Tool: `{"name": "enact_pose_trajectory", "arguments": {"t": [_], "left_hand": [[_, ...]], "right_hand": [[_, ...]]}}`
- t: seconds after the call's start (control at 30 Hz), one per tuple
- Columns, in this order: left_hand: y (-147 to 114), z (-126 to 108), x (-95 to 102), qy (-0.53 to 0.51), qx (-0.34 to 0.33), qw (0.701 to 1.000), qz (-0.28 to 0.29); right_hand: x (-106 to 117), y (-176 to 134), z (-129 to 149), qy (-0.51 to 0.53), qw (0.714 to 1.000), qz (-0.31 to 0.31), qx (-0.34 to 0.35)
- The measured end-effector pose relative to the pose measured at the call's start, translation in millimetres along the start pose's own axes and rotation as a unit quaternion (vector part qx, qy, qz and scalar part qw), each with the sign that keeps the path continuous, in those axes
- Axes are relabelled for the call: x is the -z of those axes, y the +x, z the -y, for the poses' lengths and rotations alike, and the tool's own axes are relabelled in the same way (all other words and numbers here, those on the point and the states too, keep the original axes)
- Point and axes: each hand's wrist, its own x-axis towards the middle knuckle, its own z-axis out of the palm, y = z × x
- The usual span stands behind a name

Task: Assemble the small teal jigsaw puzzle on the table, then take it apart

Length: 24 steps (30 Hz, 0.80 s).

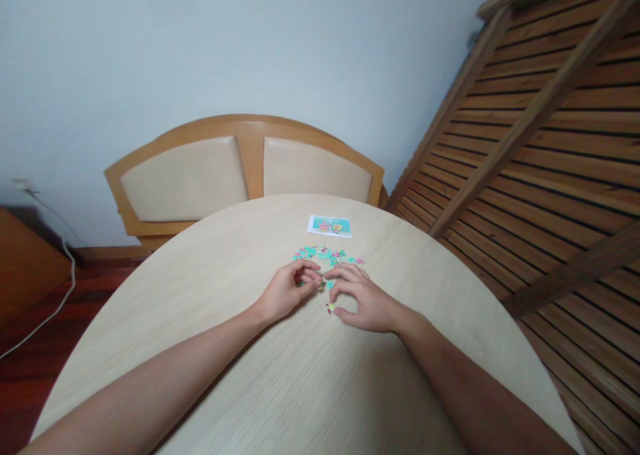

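Note:
Small jigsaw puzzle pieces [320,253], mostly turquoise with some pink, lie in a loose heap on the round table. My left hand [293,285] is at the near left of the heap, its thumb and fingers closed together on a small dark puzzle piece [321,287]. Opposite it, my right hand [361,298] has its fingers curved, with a gap between thumb and index finger. A yellow and white puzzle piece [329,307] lies on the table just by the right thumb tip. Close to the right index fingertip is a turquoise piece [330,284].
Behind the heap lies a picture card [329,226] with cartoon figures on turquoise. The pale wooden table [225,375] reaches a padded headboard [245,155] at the back. Wooden slats [540,141] lean at the right. A white cable [70,275] hangs at the left.

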Motion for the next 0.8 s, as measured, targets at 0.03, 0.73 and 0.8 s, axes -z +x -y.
{"name": "enact_pose_trajectory", "arguments": {"t": [0.03, 0.73, 0.8], "left_hand": [[0, 0, 0.0, -0.005, 0.008, 1.0, 0.0], [-8, -3, -13.7, 0.044, 0.055, 0.997, 0.01], [-9, -3, -13.7, 0.052, 0.05, 0.997, 0.013]], "right_hand": [[-1, 0, 0, 0.003, 1.0, -0.003, 0.001], [-8, 1, -6, 0.037, 0.999, -0.034, -0.005], [-8, 1, -6, 0.038, 0.999, -0.033, -0.01]]}}
